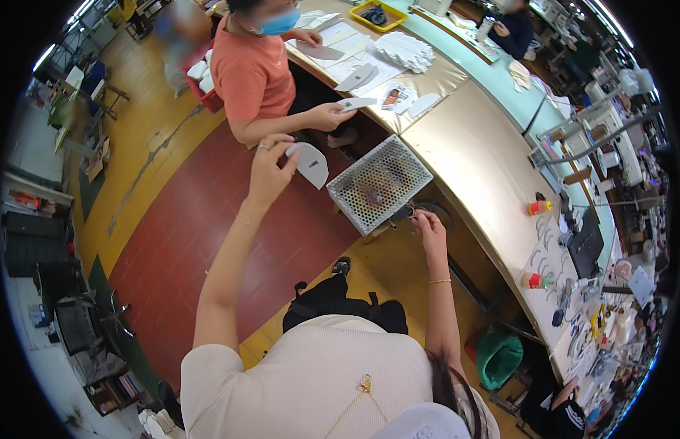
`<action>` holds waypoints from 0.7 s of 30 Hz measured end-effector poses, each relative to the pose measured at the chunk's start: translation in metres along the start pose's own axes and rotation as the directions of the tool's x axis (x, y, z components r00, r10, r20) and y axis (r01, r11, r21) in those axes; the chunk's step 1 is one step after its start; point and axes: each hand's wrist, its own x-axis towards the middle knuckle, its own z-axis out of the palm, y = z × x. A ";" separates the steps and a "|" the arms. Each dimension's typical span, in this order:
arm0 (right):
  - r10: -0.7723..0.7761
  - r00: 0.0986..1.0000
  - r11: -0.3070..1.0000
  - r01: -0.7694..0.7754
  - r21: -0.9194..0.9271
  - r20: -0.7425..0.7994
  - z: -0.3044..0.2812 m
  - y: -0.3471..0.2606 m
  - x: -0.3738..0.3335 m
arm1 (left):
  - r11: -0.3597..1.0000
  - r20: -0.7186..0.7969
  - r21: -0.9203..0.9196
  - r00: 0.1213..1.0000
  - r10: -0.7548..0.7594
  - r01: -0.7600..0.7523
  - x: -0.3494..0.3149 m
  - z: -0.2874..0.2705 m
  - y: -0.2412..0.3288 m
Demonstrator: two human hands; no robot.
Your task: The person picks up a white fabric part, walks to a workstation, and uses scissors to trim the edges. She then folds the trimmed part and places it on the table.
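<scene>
Between the thumb and fingers of my left hand (270, 172) is a white half-round flat piece (311, 165) with a small dark mark on it, raised in front of the red floor. A metal box with a perforated top (380, 183), darkened in the middle, stands beside the table's edge. My right hand (431, 233) is at the box's near right corner, fingers pinched together. Something small and dark shows at the fingertips, too small to name. Across from me a person in an orange top holds a similar white piece (357, 104).
The tan-topped table (464, 154) runs along the right. On it lie a stack of white pieces (404, 51), a yellow tray (378, 14), curved grey strips and two red bottles (539, 208). A green-lined bin (499, 358) stands below its near end.
</scene>
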 end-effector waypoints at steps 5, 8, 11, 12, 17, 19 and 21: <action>-0.259 0.888 0.876 0.381 -0.295 0.379 0.078 -0.074 -0.008 | 0.996 0.184 -0.059 0.980 0.072 -0.062 -0.022 0.008 0.051; -0.270 0.806 0.822 0.477 -0.310 0.526 0.090 -0.105 -0.006 | 0.985 0.256 -0.138 0.957 0.135 -0.102 -0.031 0.038 0.075; -0.083 0.773 0.804 0.425 -0.416 0.629 0.072 -0.111 0.021 | 0.979 0.294 -0.200 0.951 0.091 -0.032 -0.035 0.076 0.087; 0.010 0.760 0.783 0.399 -0.478 0.650 0.063 -0.111 0.033 | 0.962 0.245 -0.261 0.970 -0.013 0.079 -0.035 0.090 0.093; -0.057 0.888 0.584 0.401 -0.706 0.457 -0.014 -0.124 0.120 | 0.318 0.299 -0.681 0.648 -0.701 0.659 -0.033 0.176 0.066; -0.224 0.894 0.529 0.445 -0.722 0.387 -0.050 -0.139 0.170 | -0.145 0.413 -0.832 0.425 -0.805 0.535 -0.037 0.208 0.037; -0.418 0.827 0.381 0.535 -0.754 0.375 -0.075 -0.157 0.220 | -0.245 0.407 -0.852 0.291 -0.866 0.462 -0.023 0.225 0.030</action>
